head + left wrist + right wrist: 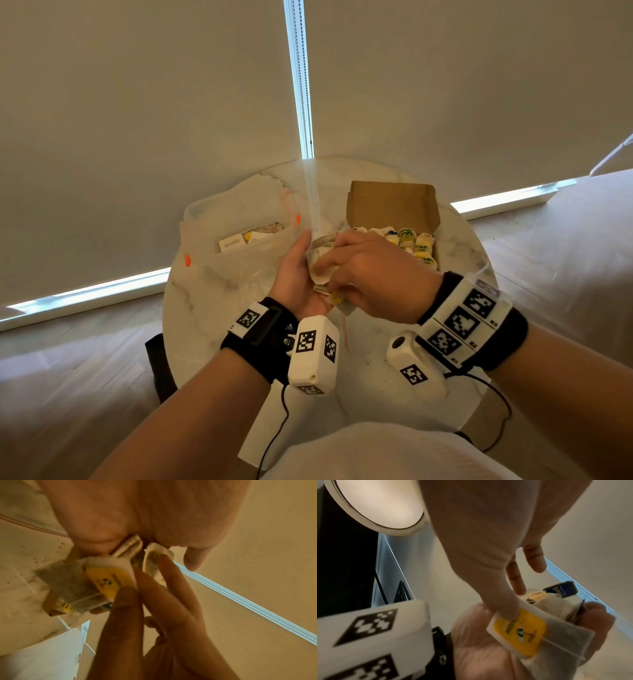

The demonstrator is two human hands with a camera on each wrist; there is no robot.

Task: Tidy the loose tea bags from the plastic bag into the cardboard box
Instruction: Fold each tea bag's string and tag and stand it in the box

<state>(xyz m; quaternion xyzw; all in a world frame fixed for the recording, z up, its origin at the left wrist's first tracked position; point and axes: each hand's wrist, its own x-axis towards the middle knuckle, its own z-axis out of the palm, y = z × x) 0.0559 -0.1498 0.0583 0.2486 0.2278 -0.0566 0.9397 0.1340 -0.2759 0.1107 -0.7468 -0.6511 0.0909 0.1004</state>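
Palm up over the table's middle, my left hand [294, 274] cups a small stack of tea bags [320, 270], its fingers curling round them [594, 616]. My right hand [359, 270] lies over the stack and pinches one tea bag by its yellow tag [520, 630], thumb on the tag [106, 577]. The open cardboard box [394, 205] stands at the back right, rows of tea bags [416, 246] inside. The clear plastic bag [239, 240] lies at the back left with a few packets in it.
All of this sits on a round marble table [373, 363] speckled with tea crumbs. A thin red string [346, 330] hangs below my hands. A white paper strip [260, 431] lies at the near edge. Roller blinds close off the back.
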